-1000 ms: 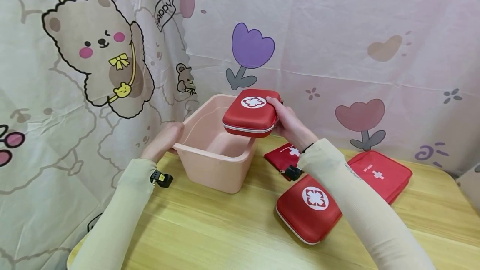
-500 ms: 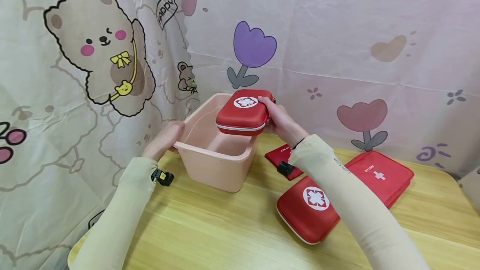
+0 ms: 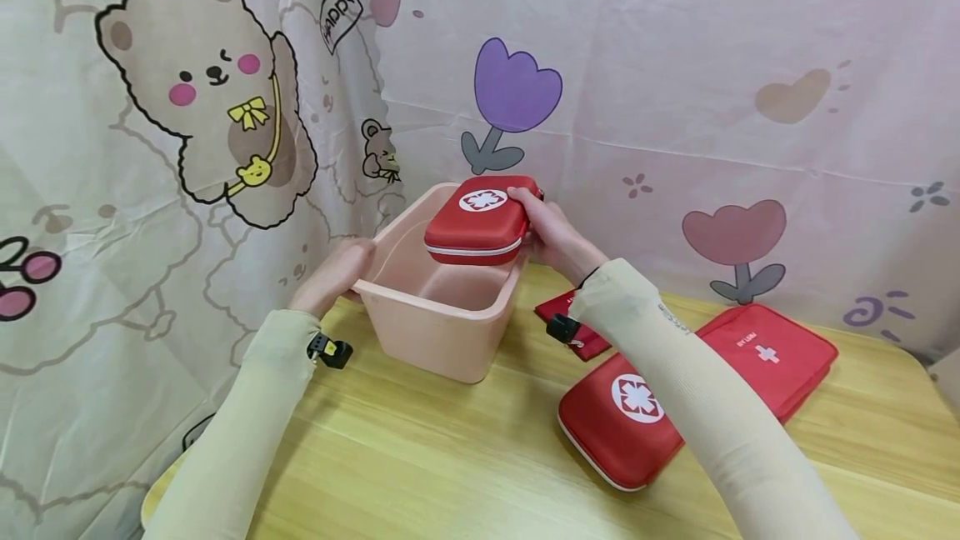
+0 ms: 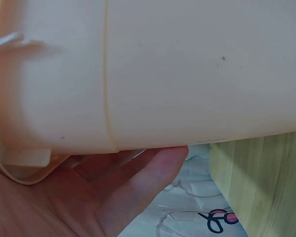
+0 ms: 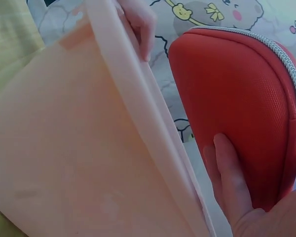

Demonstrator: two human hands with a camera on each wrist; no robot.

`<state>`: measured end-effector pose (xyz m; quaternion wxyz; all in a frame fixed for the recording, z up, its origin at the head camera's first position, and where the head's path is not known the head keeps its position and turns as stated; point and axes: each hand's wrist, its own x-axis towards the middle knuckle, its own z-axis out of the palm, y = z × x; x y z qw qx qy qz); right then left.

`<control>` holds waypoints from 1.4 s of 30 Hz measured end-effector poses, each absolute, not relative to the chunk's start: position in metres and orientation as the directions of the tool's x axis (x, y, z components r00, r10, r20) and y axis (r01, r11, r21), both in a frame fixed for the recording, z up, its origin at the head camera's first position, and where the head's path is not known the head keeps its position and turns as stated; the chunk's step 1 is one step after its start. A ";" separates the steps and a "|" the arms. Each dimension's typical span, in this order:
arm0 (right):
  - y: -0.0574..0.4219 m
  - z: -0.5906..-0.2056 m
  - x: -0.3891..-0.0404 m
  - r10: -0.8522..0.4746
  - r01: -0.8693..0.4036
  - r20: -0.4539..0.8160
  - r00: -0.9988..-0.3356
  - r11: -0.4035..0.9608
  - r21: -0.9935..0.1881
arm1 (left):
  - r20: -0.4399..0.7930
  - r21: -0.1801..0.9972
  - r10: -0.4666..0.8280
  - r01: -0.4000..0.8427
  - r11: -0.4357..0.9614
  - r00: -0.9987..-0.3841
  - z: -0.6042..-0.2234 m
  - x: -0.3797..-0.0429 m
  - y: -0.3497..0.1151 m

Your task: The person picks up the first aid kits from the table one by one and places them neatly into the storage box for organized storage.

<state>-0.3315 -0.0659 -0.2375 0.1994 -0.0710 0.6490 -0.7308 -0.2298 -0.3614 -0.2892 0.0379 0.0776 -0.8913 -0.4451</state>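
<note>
My right hand [image 3: 558, 238] holds a red zippered first-aid case [image 3: 480, 219] over the pink plastic bin [image 3: 427, 361]. Its thumb lies on top near the white round emblem; in the right wrist view the fingers [image 5: 232, 177] spread across the red underside of the case. At the bin's left side, my left hand [image 3: 337, 273] grips the rim. The left wrist view shows fingers [image 4: 148, 180] of that hand against the bin's outer wall [image 4: 197, 89]. A white zipper line runs along the held case's edge.
A second red hard case [image 3: 615, 432] lies on the wooden table [image 3: 420, 465], partly under my right forearm. Behind it are a flat red first-aid pouch [image 3: 780, 357] and a small red pouch [image 3: 555, 307], partly covered by the sleeve. A patterned curtain [image 3: 637, 107] hangs behind.
My right hand has carried the red first-aid case leftward, further over the bin's opening. The left hand keeps its place at the rim. The view has shifted slightly.
</note>
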 end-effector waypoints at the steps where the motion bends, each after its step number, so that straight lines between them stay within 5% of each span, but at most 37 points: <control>1: -0.067 -0.237 -0.332 -0.383 0.193 -0.150 -0.912 -0.077 -0.978 | 0.002 0.798 -0.174 -0.103 0.593 -0.985 -0.289 -0.230 -0.361; 42: -0.134 -0.232 -0.353 -0.480 0.213 -0.233 -0.846 0.095 -0.972 | -0.018 0.838 -0.189 -0.118 0.533 -0.982 -0.291 -0.230 -0.360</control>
